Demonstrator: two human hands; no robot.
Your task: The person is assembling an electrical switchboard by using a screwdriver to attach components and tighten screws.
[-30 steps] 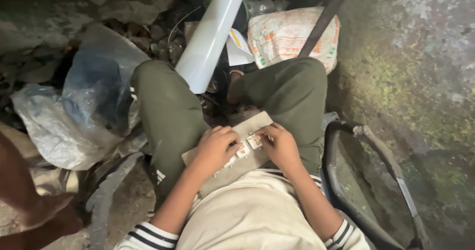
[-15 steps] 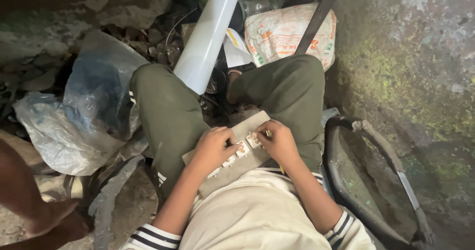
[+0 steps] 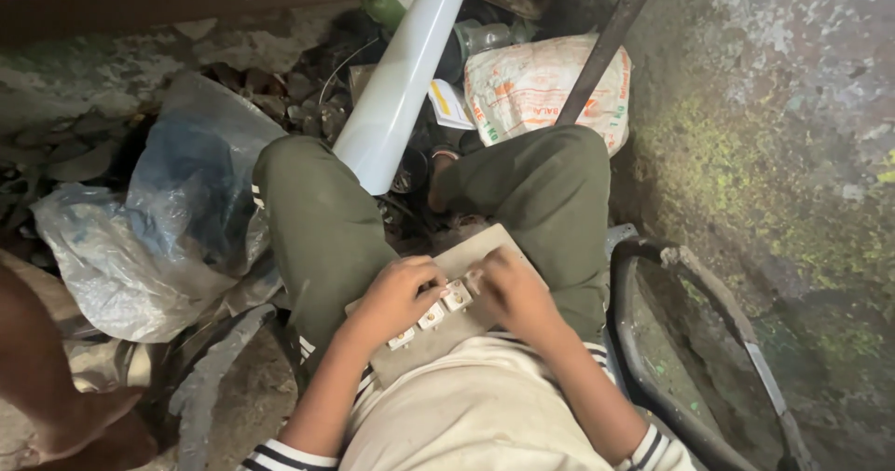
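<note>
Rough concrete floor (image 3: 774, 200), blotched with green growth and flaking paint, spreads to the right of the grey board, and rubble and litter fill the ground beyond it. Largest of the clutter is a crumpled clear plastic bag (image 3: 158, 238) well to the left of the board, past the person's green-trousered knee; a printed woven sack (image 3: 541, 84) lies beyond the board's far end, with a white plastic pipe (image 3: 396, 93) slanting down toward the gap between the knees. A bent dark metal frame (image 3: 653, 340) curves just to the right of the board, and another person's bare foot (image 3: 65, 415) rests far to the left. The grey board (image 3: 466, 256) itself lies across the seated person's lap, its long axis running from lower left to upper right, and a row of small white switch modules (image 3: 431, 315) sits along that line near its middle. The left hand (image 3: 396, 296) curls over the lower-left part of the row, fingers bent and pressed on the modules; whether it pinches one I cannot tell. The right hand (image 3: 513, 289) covers the upper-right end, fingers closed narrowly against the last module. Both hands touch the row, which lies directly between them, neither nearer than the other.
</note>
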